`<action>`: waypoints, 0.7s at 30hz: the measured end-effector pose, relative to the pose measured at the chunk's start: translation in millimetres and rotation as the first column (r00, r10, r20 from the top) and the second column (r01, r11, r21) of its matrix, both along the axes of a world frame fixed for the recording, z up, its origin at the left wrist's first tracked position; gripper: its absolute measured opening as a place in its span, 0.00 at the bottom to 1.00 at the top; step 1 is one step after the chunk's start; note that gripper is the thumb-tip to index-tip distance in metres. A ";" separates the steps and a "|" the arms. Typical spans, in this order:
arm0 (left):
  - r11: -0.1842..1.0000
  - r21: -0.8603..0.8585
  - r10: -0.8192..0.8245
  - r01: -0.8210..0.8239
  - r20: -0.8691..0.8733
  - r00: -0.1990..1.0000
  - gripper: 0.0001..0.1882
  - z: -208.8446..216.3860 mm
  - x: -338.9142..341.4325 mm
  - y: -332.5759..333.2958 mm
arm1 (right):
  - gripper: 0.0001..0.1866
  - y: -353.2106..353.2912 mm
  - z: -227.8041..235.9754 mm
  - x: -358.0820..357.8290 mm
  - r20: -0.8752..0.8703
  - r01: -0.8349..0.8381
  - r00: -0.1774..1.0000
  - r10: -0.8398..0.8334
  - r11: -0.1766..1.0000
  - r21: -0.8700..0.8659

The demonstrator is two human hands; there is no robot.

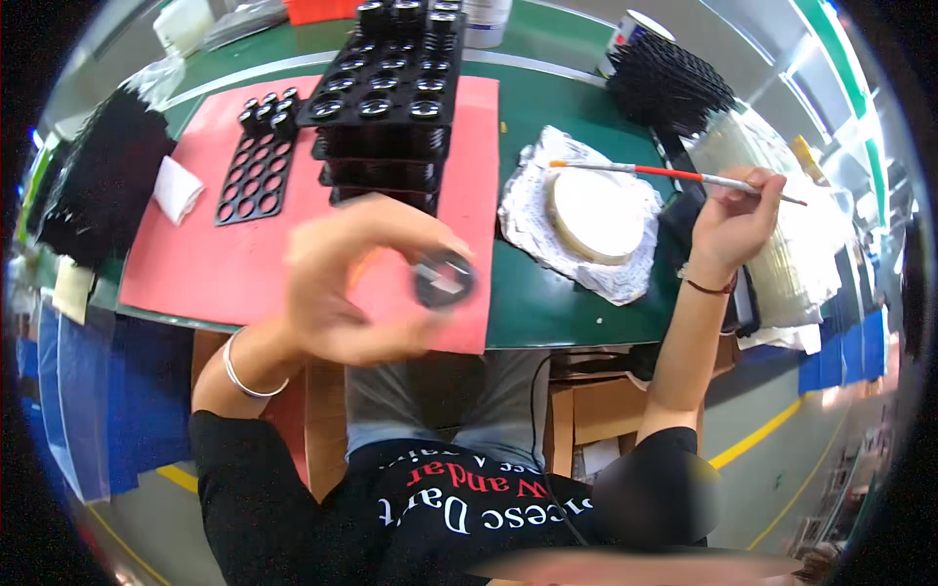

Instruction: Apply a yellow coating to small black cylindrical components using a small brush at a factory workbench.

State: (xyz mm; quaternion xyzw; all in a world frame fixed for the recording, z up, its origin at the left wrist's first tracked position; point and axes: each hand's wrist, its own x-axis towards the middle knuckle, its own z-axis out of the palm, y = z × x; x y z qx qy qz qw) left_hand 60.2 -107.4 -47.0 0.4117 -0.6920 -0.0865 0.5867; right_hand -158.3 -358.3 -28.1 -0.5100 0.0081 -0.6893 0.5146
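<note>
Between the thumb and fingers of my left hand [332, 278], above the pink mat's front edge, is a small round black part [445, 280] with a shiny, lens-like face. The hand is slightly blurred. My right hand [738, 230], raised at the right side of the table, grips a thin paintbrush [674, 174] with a red and silver handle. Its brown tip points left, above a round white dish [559, 232]. That dish rests on a crumpled white cloth [523, 203]. Beyond my left hand rises a stack of black trays [381, 146] holding round, shiny-topped parts.
On the pink mat [186, 264], a black tray with round holes [256, 181] has several black parts at its far end. Dark stacked trays stand at the left [103, 186] and far right [669, 83]. Clear plastic packing [782, 225] lies beside my right hand.
</note>
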 end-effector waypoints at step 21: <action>0.244 0.351 0.779 -0.904 0.484 0.398 0.15 -39.8 197.9 11.3 | 0.17 5.0 4.8 4.1 0.033 0.112 0.993 -0.112 0.994 0.020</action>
